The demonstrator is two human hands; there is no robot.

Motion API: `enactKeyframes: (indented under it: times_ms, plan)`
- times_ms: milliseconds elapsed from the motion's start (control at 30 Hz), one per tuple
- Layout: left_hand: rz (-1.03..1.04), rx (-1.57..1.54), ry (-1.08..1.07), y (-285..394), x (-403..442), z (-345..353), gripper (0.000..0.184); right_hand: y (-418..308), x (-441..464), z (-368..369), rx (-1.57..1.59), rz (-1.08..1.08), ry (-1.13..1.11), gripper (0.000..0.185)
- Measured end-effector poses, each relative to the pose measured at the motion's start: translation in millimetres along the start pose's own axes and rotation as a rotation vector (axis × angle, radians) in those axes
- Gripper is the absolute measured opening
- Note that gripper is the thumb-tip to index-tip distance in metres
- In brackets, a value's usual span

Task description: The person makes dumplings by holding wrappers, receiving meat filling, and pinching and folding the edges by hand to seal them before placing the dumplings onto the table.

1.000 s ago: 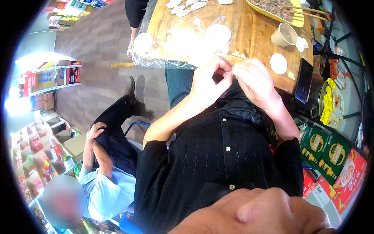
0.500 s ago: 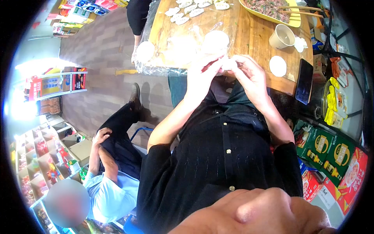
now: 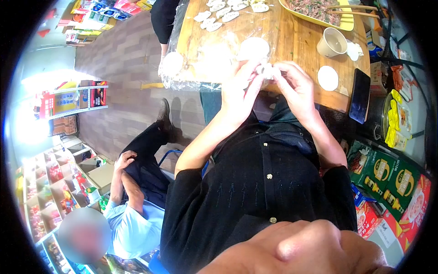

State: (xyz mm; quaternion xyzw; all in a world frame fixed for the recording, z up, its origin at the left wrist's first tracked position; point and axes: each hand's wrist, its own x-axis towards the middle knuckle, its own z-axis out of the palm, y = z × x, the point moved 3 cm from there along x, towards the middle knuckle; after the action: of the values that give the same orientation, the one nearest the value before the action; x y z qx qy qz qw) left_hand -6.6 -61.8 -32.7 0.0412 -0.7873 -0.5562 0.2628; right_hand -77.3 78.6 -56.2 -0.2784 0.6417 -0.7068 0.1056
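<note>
Basically, the fingers have opened up over the last second: at first the two hands met fingertip to fingertip with the work mostly hidden, now a small white, soft-looking dough piece [image 3: 264,71] shows between them. Reads as shaping still under way, piece not set down. Glare hides whether it's sealed or filled.

Left hand [image 3: 240,91]: partly curled, thumb and fingers around the piece's left side. Right hand [image 3: 295,86]: loosely curled, thumb and fingertips pinching its right edge. Piece sits in the gap between the hands, at the near edge of the brown wooden table [image 3: 299,39].

Around it: flat white dough round [image 3: 254,47] on the clear plastic film [image 3: 187,85], just beyond the left hand. Second thin white disc [image 3: 328,78] on bare wood, right of the right hand. Beige paper cup [image 3: 332,42] beyond that disc. White dumplings [image 3: 230,14] further off, near the yellow dish [image 3: 348,23] of pinkish mince [image 3: 315,10]. Layout on the table otherwise looks unchanged.
</note>
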Motion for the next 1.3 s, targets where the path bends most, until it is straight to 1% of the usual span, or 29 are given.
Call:
enactKeyframes:
  times_ms: [33,67,133,233,367,433,467,533,567,633,667,733,767,800,900,933,1000,1067,1100,1133,1167,1200,1267,1300]
  plan:
    - [0.047,0.035,0.002,2.1,0.0,0.5,0.030,-0.2,0.7,-0.2,0.014,-0.014,0.010,0.019]
    - [0.046,0.036,0.000,-1.0,1.1,-0.1,0.030,0.6,0.5,-0.4,0.015,-0.012,0.011,0.019]
    - [0.259,0.212,-0.022,-2.0,5.0,-0.7,0.032,1.8,1.0,-0.7,-0.013,-0.016,0.001,0.019]
    - [0.233,0.170,-0.046,-3.5,7.7,0.4,0.032,-3.0,1.5,-1.2,-0.085,-0.038,-0.007,0.019]
    - [0.231,0.218,-0.084,-3.5,10.1,2.9,0.029,-11.5,4.2,-1.8,-0.175,-0.085,-0.008,0.020]
    - [0.235,0.218,-0.053,-4.6,10.1,2.3,0.026,-17.6,4.8,-0.9,-0.406,-0.220,0.010,0.023]
    - [0.244,0.220,-0.051,-4.6,11.0,1.7,0.026,-18.7,5.8,-0.5,-0.406,-0.229,0.013,0.023]
    - [0.278,0.242,-0.054,-3.9,10.9,0.9,0.023,-22.7,5.8,1.4,-0.501,-0.334,0.017,0.025]
    - [0.287,0.244,-0.051,-5.9,10.0,0.2,0.023,-20.6,5.8,1.9,-0.509,-0.343,0.022,0.025]
    - [0.340,0.322,-0.075,-7.5,10.5,-1.2,0.029,-18.5,6.0,1.7,-0.535,-0.371,0.023,0.025]
    - [0.354,0.329,-0.066,-5.6,8.4,-1.1,0.029,-19.5,5.4,1.7,-0.561,-0.381,0.020,0.025]
    - [0.052,0.168,-0.050,-5.2,4.6,0.3,0.040,-24.4,4.7,1.5,-0.521,-0.381,0.010,0.026]
    - [-0.089,0.013,-0.074,-4.3,4.3,0.3,0.051,-25.9,5.1,1.1,-0.534,-0.375,0.017,0.026]
    - [-0.066,0.023,-0.063,-2.3,8.6,-3.4,0.051,-26.7,6.8,0.3,-0.546,-0.371,0.026,0.026]
    - [0.004,-0.013,-0.369,-2.0,20.6,-5.4,0.053,-29.5,9.8,1.1,-0.536,-0.437,0.020,0.026]
    - [0.011,-0.007,-0.366,-1.2,25.1,-6.6,0.053,-30.6,10.1,1.8,-0.545,-0.463,0.014,0.025]
    - [0.006,0.072,-0.424,1.5,31.7,-4.2,0.051,-31.3,12.2,1.5,-0.531,-0.467,0.019,0.026]
    - [-0.008,0.073,-0.425,-0.8,39.0,0.4,0.049,-33.7,15.9,0.6,-0.641,-0.490,0.015,0.027]
    - [-0.116,0.031,-0.473,-12.0,41.3,4.3,0.049,-37.0,16.0,-0.9,-0.638,-0.487,0.018,0.027]
    - [-0.222,-0.011,-0.520,-24.0,44.7,7.8,0.048,-39.7,17.9,-3.3,-0.734,-0.420,0.010,0.028]
    - [-0.287,-0.031,-0.568,-34.9,49.4,10.5,0.040,-39.8,19.6,-5.7,-0.828,-0.353,0.002,0.029]
    - [-0.289,-0.031,-0.570,-42.0,54.4,12.5,0.040,-36.9,19.0,-8.8,-0.827,-0.351,0.003,0.029]
    - [-0.622,-0.456,-0.622,-59.2,59.4,20.7,0.030,-26.7,18.7,-20.7,-0.839,-0.244,0.061,0.031]
    - [-0.583,-0.443,-0.620,-58.1,68.8,20.2,0.029,-28.5,18.6,-25.6,-0.812,-0.215,0.073,0.030]
